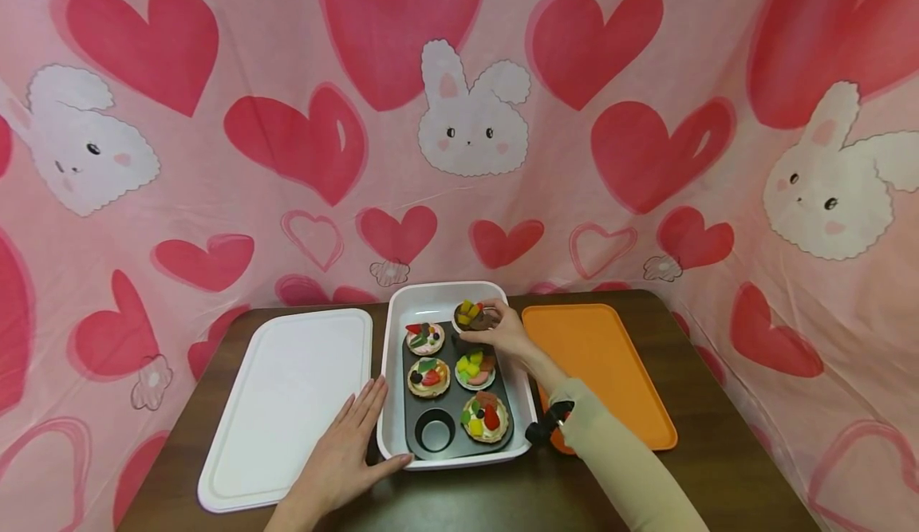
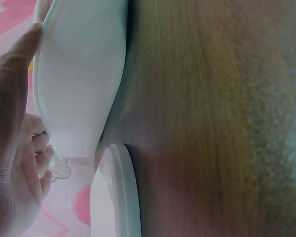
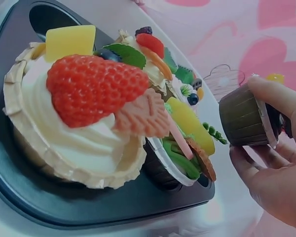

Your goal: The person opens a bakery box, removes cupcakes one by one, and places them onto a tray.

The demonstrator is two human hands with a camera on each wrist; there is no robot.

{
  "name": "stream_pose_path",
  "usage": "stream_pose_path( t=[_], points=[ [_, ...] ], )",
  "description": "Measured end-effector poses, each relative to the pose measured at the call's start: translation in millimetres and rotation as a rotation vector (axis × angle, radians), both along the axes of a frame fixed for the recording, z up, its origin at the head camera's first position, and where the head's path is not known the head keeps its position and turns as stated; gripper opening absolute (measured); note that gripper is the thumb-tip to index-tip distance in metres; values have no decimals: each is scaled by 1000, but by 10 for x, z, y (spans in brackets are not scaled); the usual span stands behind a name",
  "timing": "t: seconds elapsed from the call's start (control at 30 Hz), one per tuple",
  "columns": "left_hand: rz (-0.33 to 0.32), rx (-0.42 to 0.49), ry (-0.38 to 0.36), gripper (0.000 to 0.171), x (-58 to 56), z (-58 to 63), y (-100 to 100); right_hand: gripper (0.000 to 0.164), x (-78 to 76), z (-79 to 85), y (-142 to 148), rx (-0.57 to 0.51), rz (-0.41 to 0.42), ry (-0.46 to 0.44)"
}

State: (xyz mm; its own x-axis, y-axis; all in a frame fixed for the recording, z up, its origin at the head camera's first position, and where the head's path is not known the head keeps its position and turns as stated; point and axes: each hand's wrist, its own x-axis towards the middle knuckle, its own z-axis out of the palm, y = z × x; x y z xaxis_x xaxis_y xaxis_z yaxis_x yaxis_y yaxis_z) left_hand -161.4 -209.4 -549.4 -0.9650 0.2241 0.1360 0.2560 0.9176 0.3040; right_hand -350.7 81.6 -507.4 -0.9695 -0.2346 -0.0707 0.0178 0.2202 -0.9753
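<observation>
Cupcake in a dark cup was pinched between the thumb and fingers of the right hand, above the far right part of the tin. Four cakes sat in the tin, inside a white box. The left hand touched the box's near left corner, fingers straight, thumb spread wide. A white tray lay left of the box, an orange tray right.
</observation>
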Motion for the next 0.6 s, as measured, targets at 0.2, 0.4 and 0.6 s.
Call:
stream_pose_path(
  t=[0.2, 0.4, 0.6],
  points=[
    [3, 7, -17, 122, -6, -1, 0, 67, 41, 20, 19, -13, 11, 4],
    [3, 17, -17, 122, -3, -6, 2, 65, 86, 24, 22, 32, 0, 50],
    [2, 15, 2, 122, 10, -16, 0, 64, 135, 37, 50, 61, 6, 83]
  ],
)
